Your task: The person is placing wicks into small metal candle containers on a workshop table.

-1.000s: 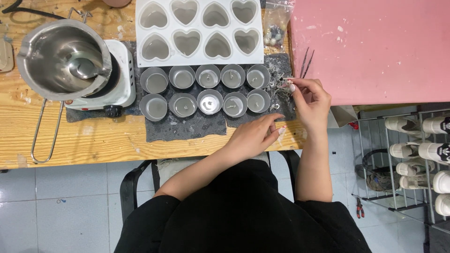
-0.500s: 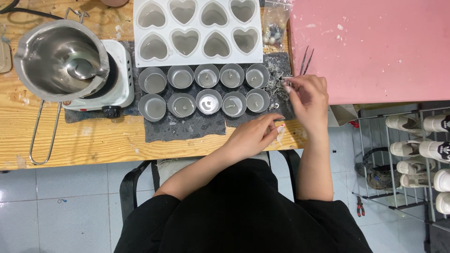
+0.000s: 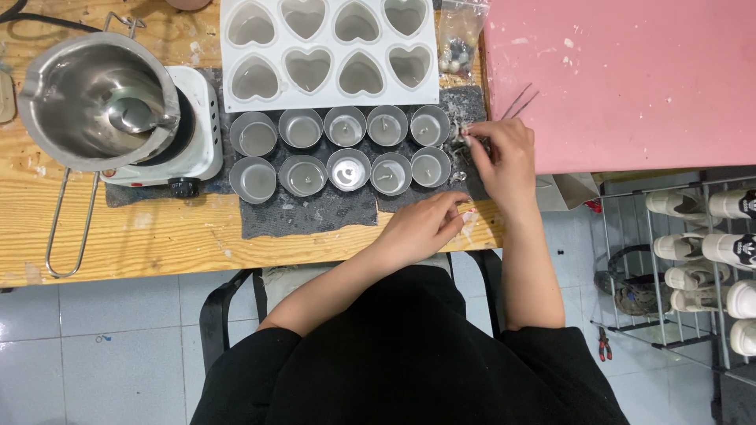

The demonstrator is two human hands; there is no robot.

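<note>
The right hand [image 3: 504,161] pinched at a small pile of wick tabs [image 3: 461,140] just right of the round tins [image 3: 346,149] (what it gripped was too small to tell). The left hand [image 3: 425,224] rested loosely curled on the wooden surface [image 3: 157,236], nothing visibly held.

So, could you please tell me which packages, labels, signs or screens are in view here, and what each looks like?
Clear plastic bag: top of the wooden table, between the white heart mould and the pink board; small, crumpled, see-through, holding small dark and pale bits.
No labels, signs or screens can be made out.
</note>
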